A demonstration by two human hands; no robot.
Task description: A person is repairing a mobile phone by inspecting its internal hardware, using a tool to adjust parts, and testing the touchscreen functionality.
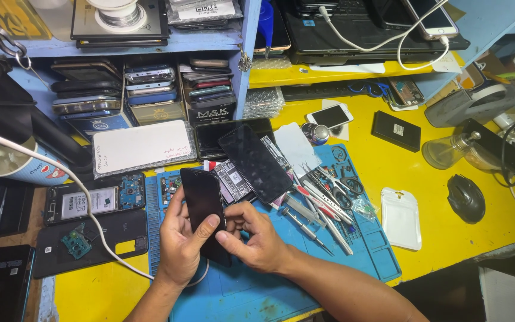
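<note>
Holding a glossy black phone [202,209] upright between them, the left hand [181,241] and right hand [256,237] are working just above a blue rubbery mat [305,274]. The left hand is cradling the slab's lower left edge, thumb lying across its smooth face; the right hand is pinching the lower right corner. Behind it, a second dark glass panel [255,163] is leaning tilted over a printed card. Thin metal tweezers and screwdrivers [320,203] are crowding the mat's right half, leaving bare mat only near the front edge. Both forearms are running out of the frame's bottom, and the phone's lower end is sitting hidden behind the fingers.
</note>
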